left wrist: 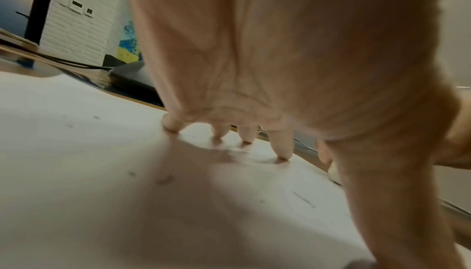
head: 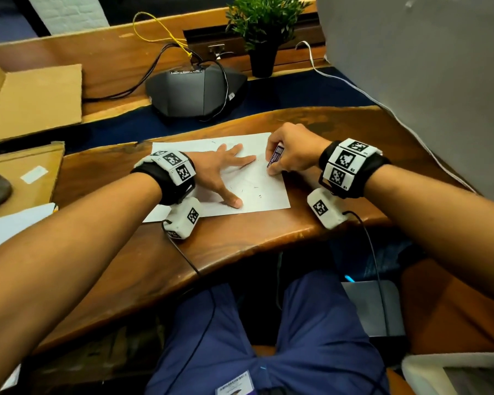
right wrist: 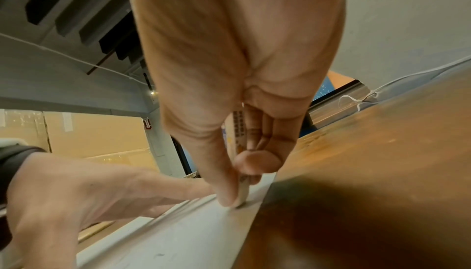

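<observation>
**A:** From where does the head view look?

**B:** From above, forward and down on the wooden desk (head: 240,246). It is the far one, so both forearms and the white paper (head: 268,192) fit in.

**A:** And the wrist views?

**B:** The left one sits low, very close under the left hand (left wrist: 254,55), facing along its fingers over the paper. The right one looks along the right hand (right wrist: 242,55), tilted and also very near. All three share the paper, and the right one also catches the left hand.
</observation>
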`<state>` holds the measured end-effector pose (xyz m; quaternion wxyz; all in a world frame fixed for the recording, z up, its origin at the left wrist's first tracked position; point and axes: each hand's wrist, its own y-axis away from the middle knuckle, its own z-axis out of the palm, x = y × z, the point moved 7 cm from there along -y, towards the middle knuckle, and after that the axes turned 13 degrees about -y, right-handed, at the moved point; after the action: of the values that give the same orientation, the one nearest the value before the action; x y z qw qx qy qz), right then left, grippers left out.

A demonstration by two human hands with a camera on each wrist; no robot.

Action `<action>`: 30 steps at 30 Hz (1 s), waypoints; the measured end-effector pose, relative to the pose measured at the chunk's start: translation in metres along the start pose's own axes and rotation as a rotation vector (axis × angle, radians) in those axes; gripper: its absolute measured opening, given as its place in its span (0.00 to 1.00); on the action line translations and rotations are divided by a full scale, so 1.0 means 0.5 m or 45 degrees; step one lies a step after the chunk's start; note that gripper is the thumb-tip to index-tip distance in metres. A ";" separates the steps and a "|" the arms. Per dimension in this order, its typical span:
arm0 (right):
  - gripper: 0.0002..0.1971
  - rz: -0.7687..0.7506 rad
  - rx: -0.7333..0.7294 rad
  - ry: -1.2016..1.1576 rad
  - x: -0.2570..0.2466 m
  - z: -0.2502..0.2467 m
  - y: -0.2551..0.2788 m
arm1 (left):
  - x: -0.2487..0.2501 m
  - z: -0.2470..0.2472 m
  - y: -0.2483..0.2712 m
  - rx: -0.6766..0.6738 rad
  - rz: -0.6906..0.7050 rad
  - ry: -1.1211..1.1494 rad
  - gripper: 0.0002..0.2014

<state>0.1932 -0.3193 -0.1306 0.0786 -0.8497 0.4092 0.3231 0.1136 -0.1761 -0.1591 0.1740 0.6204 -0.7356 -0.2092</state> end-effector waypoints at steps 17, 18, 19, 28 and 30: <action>0.04 -0.252 -0.179 0.131 -0.076 0.063 0.028 | -0.007 0.002 -0.021 0.172 -0.012 0.076 0.52; 0.04 -0.270 -0.258 0.145 -0.086 0.075 0.035 | -0.007 0.002 -0.022 0.176 -0.003 0.082 0.53; 0.04 -0.258 -0.291 0.157 -0.088 0.075 0.031 | -0.008 0.002 -0.023 0.180 0.002 0.085 0.53; 0.08 -0.201 -0.324 0.207 -0.092 0.078 0.020 | -0.008 0.001 -0.022 0.172 -0.009 0.051 0.54; 0.13 -0.077 -0.180 0.163 -0.062 0.035 -0.005 | -0.005 0.001 -0.021 0.153 -0.024 0.028 0.52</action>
<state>0.1723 -0.2906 -0.1255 0.0018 -0.8841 0.3636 0.2935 0.1225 -0.1753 -0.1648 0.1426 0.6388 -0.7390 -0.1596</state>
